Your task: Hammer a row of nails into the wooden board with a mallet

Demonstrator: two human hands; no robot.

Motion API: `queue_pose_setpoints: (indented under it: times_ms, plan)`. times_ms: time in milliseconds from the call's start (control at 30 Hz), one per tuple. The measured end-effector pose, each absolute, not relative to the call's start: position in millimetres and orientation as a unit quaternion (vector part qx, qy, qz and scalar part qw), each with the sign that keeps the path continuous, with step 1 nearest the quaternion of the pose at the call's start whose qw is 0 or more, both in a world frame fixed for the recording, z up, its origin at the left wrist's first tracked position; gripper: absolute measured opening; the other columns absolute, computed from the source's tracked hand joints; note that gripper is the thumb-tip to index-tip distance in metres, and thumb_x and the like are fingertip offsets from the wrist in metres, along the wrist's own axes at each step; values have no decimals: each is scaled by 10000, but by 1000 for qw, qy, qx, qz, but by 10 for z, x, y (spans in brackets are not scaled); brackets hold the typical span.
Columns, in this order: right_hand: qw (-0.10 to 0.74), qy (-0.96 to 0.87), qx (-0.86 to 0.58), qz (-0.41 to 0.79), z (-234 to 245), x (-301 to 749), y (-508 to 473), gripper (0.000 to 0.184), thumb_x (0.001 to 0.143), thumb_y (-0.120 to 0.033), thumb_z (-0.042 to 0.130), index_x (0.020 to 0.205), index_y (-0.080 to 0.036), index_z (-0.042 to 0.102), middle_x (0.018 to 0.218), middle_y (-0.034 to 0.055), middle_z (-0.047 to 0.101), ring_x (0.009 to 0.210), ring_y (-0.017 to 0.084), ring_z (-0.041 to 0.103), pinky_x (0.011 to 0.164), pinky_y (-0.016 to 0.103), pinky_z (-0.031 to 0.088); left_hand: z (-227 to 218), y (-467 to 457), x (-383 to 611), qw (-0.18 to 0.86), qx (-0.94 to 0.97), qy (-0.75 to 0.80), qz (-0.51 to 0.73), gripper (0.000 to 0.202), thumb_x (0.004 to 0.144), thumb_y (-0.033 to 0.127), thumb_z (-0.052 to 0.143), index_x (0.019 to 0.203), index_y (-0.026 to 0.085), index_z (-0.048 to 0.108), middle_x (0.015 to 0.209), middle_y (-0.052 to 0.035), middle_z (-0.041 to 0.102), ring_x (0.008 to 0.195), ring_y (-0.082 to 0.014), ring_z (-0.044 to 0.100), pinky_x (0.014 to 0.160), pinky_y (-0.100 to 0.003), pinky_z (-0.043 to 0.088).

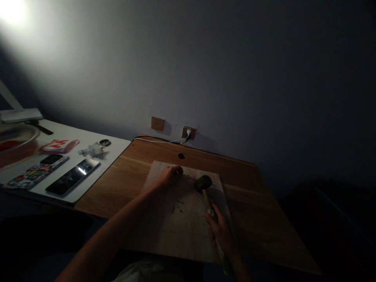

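My right hand (pixel 219 226) is wrapped around the pale handle of a mallet (pixel 203 183), whose dark rounded head hovers over or rests on the wooden board (pixel 164 235); I cannot tell which. Near the board's far edge, my left hand (pixel 172 175) has its fingers curled together, and anything pinched in them is hidden. Between the left hand and the mallet head, a few tiny upright shapes are too dim to name. Several small metal nails or screws (pixel 180 209) lie loose on the middle of the board.
Under the board is a brown wooden desk (pixel 117 184). On the white table (pixel 110 168) to the left lie a phone (pixel 73 176), a patterned case (pixel 32 174), a crumpled clear bag (pixel 94 150), a red-and-white packet (pixel 60 145) and a clear bowl (pixel 32 133). Cables (pixel 164 140) reach a wall socket (pixel 192 133).
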State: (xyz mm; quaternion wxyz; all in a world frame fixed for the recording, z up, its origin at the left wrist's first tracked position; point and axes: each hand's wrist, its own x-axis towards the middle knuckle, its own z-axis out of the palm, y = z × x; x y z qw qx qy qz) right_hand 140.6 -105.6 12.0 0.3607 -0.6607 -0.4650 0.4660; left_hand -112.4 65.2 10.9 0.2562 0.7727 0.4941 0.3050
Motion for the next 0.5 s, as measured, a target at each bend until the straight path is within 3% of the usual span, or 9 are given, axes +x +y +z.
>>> queue_pose_setpoints:
  times_ms: [167,300,500]
  plan:
    - [358,-460,-654,482,134,1387,-1083,812,846,-609,582,1487,-135,426,508,-108,420,387,111,386,325,188,314,112,637,-1121,233,792,472,309,219,794,121,590,952,197,721,913,-22,739,780,-131,664,728,-199,486]
    - [356,-484,-659,453,185,1342,-1037,754,833,-578,610,1443,-153,481,568,-82,481,399,102,415,328,184,319,116,641,-1117,228,795,469,311,210,790,102,580,929,182,716,937,-30,737,787,-132,663,735,-202,486]
    - [341,-534,-629,451,309,1101,-736,678,856,-552,579,1424,-188,508,674,-52,557,374,85,415,312,188,301,109,633,-1111,262,777,481,310,369,806,91,558,1140,197,674,926,-22,765,797,-144,696,738,-213,506]
